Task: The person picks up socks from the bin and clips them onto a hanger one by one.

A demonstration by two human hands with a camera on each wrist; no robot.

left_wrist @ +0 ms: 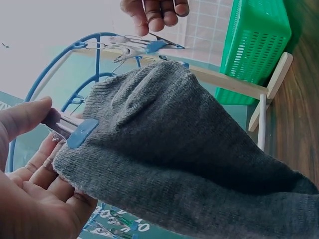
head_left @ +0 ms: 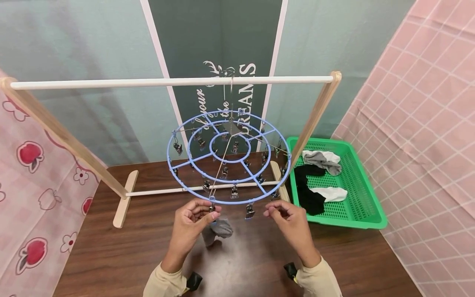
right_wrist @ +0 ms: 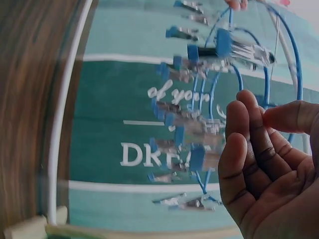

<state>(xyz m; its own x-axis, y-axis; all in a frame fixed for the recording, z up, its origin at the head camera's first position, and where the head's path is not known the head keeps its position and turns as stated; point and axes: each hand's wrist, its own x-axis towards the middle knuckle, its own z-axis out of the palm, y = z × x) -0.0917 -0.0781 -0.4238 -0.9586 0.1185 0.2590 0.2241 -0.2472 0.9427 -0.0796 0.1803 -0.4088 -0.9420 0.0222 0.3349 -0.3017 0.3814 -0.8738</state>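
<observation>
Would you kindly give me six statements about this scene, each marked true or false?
1. The left hand pinches a clip. True.
2. That clip is at the edge of a black sock. False: it is at the edge of a grey sock.
3. The right hand holds nothing visible. True.
4. The round blue hanger hangs from the white rail. True.
5. In the head view, the basket stands left of the hanger. False: the green basket stands right of it.
6. Everything in that basket is black. False: white and grey pieces lie there too.
</observation>
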